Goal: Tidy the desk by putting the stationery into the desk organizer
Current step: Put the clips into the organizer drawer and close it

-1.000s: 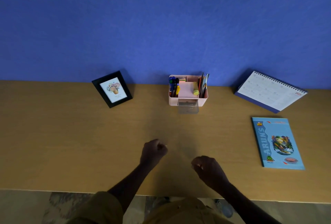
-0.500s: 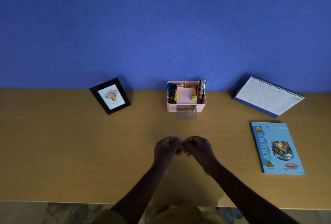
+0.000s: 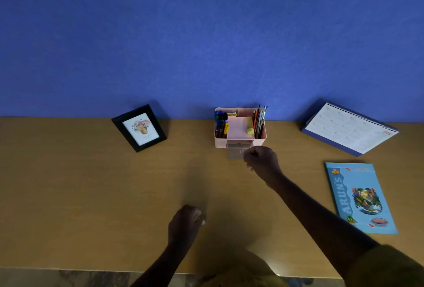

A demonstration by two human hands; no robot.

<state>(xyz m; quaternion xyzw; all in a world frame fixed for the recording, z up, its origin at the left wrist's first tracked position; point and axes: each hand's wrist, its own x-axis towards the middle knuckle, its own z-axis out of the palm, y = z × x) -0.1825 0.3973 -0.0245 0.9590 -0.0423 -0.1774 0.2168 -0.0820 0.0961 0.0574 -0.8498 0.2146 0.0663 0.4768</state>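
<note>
A pink desk organizer (image 3: 218, 142) stands against the blue wall, holding pens, pencils, a pink note pad and a yellow item. Its clear drawer (image 3: 234, 153) is pulled out at the front. My right hand (image 3: 261, 160) hovers right at the drawer's right front corner, its fingers curled round something small and pale that I cannot identify. My left hand (image 3: 185, 220) is a loose fist low over the desk near the front edge, and nothing shows in it.
A black picture frame (image 3: 138, 128) leans at the back left. At the back right stands a spiral desk calendar (image 3: 348, 128). A blue notebook (image 3: 360, 197) lies flat to the right. The wooden desk's (image 3: 68, 195) front edge runs along the bottom.
The two hands met in front of me, fingertips together, then parted. My right hand has reached forward to the organizer's drawer; my left hand has drawn back toward the front edge.
</note>
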